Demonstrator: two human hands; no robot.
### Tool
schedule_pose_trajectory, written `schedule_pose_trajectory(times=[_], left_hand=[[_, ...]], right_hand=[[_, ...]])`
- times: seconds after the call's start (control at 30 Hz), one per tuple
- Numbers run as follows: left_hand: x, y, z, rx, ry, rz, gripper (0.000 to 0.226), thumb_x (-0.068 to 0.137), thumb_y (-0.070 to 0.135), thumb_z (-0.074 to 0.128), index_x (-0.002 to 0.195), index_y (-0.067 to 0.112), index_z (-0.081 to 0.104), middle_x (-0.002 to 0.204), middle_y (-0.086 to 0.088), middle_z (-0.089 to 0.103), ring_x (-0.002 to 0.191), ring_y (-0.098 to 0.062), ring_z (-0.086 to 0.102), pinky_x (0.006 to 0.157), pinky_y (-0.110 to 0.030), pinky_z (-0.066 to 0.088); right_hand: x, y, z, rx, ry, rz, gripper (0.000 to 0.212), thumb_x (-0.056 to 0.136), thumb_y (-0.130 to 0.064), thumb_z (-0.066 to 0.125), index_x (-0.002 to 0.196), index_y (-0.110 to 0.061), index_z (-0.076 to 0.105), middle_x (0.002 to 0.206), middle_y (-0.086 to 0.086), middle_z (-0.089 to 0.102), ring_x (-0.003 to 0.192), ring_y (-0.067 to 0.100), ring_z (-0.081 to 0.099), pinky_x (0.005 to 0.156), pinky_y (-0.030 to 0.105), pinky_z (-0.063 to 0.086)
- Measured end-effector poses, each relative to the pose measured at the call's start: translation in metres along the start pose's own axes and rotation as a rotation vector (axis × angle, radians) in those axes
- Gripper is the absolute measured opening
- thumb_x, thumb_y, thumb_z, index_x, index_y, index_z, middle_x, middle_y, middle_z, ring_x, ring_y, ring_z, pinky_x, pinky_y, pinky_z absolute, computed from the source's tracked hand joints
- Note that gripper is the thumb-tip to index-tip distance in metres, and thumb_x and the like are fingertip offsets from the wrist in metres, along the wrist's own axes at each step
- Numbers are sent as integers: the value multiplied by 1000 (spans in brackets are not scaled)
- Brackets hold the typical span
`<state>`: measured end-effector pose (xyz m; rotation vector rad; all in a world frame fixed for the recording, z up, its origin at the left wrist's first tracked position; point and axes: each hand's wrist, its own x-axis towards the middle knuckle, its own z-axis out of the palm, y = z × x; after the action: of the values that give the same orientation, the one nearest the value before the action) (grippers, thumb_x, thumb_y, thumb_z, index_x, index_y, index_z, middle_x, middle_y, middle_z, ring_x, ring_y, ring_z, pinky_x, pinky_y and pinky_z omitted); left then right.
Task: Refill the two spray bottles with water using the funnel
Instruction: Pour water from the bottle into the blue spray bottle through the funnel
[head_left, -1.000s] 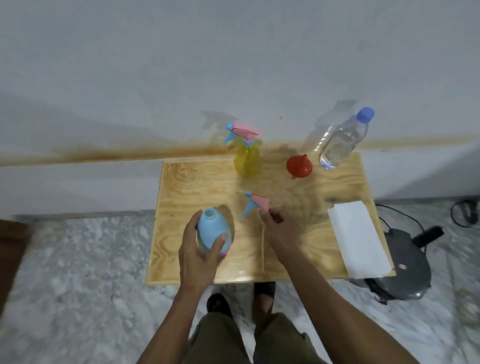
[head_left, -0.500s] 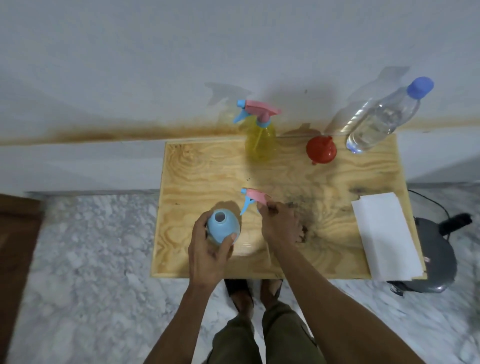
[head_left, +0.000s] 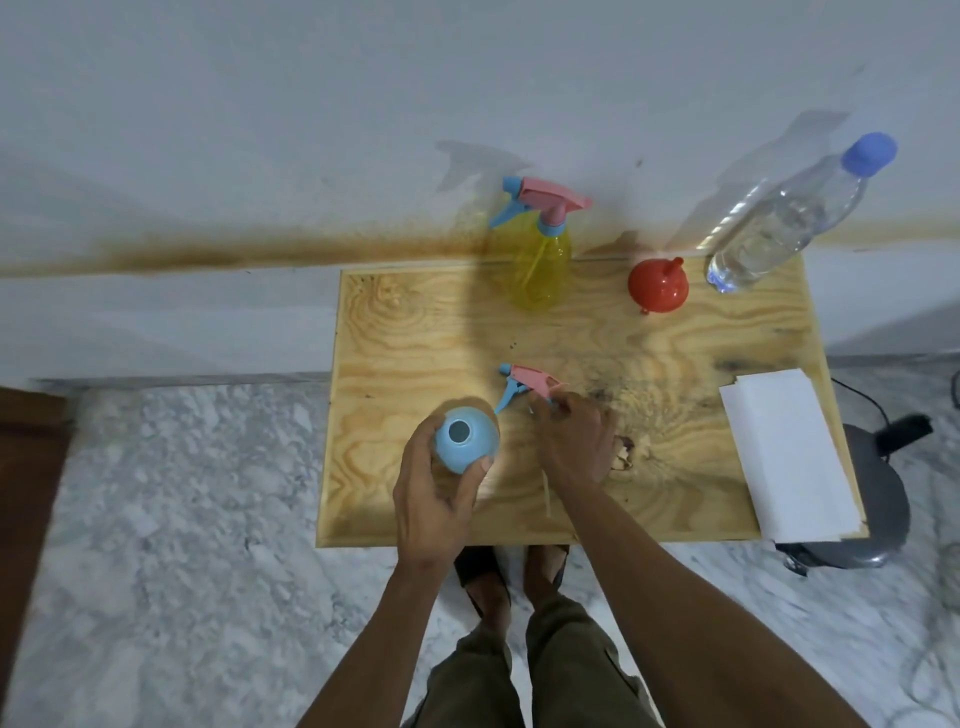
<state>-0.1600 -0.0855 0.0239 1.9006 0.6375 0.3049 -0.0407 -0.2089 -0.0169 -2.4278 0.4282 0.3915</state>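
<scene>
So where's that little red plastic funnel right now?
The red plastic funnel sits upside down at the back of the wooden table, between the yellow spray bottle and the clear water bottle, untouched.

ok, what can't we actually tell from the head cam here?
- Water level in the blue bottle: its wall is opaque and the left hand wraps it.
- The right hand covers the collar of the loose spray head.
- Dark appliance by the table: mostly hidden behind the table edge and the white paper.
- Funnel: it sits wide end down, so its inside is unseen.
</scene>
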Motion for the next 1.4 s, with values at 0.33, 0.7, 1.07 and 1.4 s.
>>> schedule_pose_trajectory(times=[0.33,0.7,1.07,1.4], left_hand=[[1,4,-9,75,38,52,53,83,22,80,130,12,57,128,2,61,120,-7,56,94,-42,54],[3,4,1,93,48,32,55,79,33,80,127,19,57,123,2,62,110,-9,60,88,-39,57],[11,-1,11,167,124,100,55,77,29,80,122,5,58,119,-4,61,110,5,54,91,-13,45],[11,-7,13,162,133,125,56,77,25,81,123,4,57,119,-1,59,112,8,51,90,-13,45]], right_hand=[[-11,-2,-17,84,48,29,41,85,-59,61,112,-29,72,116,-2,68,118,24,55,95,44,48],[82,-11,-95,78,147,-130,43,93,-37,66,129,-16,59,122,10,62,120,30,52,90,36,40],[180,-36,-106,71,54,-9,69,77,-45,71,136,-15,51,132,10,60,129,35,51,104,40,47],[191,-33,-97,97,76,29,60,73,-33,79,125,-15,55,124,6,63,120,28,57,99,37,49]])
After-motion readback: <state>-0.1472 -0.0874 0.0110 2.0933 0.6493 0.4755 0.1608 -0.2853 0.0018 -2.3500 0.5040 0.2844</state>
